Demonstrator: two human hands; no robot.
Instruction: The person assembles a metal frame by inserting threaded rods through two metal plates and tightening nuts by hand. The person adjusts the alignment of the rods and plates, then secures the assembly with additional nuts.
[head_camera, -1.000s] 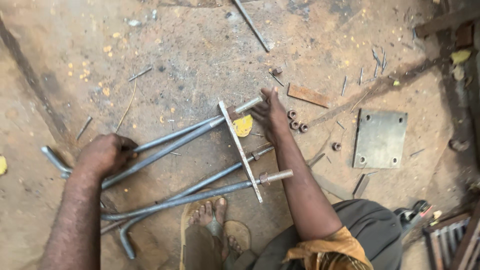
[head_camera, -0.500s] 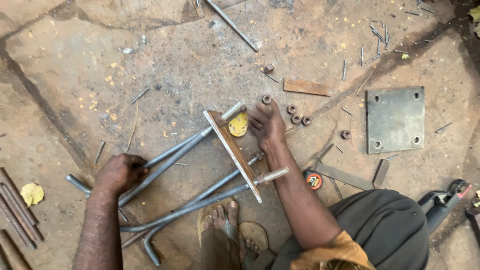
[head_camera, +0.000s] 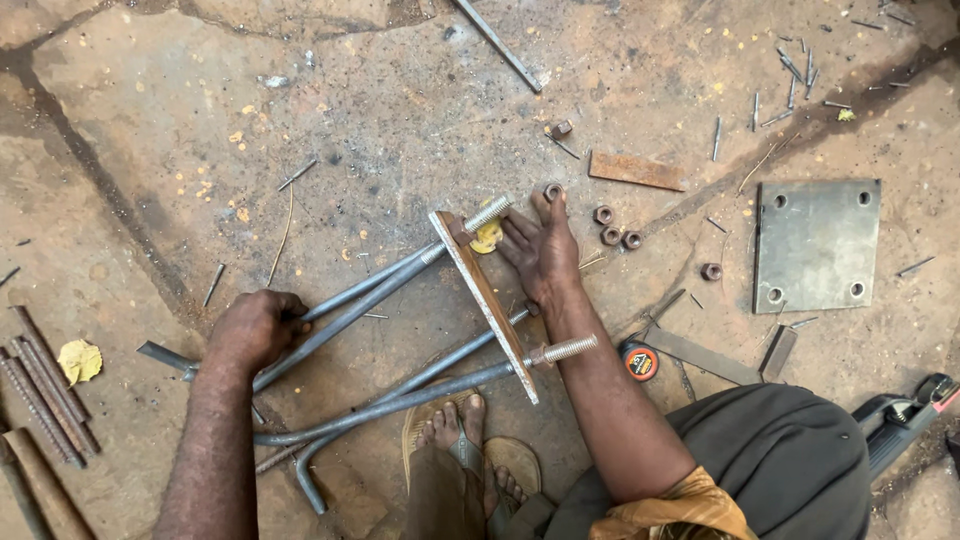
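Observation:
Several long J-shaped anchor bolts (head_camera: 400, 395) lie on the concrete floor, their threaded ends pushed through a rusty steel plate (head_camera: 487, 300) that stands on edge. My left hand (head_camera: 255, 328) is closed around two of the bolts near their bent ends. On the far side of the plate my right hand (head_camera: 540, 250) is stretched out flat, its fingertips resting on a loose nut (head_camera: 552, 191). A yellow leaf lies under the upper threaded end (head_camera: 487, 214).
Three more nuts (head_camera: 612, 234) lie right of my hand and another nut (head_camera: 710, 271) further right. A square four-hole plate (head_camera: 815, 245), a tape measure (head_camera: 640, 362), a flat rusty bar (head_camera: 635, 170), rebar pieces (head_camera: 40, 390) and my sandalled foot (head_camera: 460, 450) surround the work.
My right hand has reached farther out past the plate, and its fingertips now rest on a loose nut. My left hand keeps its grip on the bolts. The view has shifted slightly.

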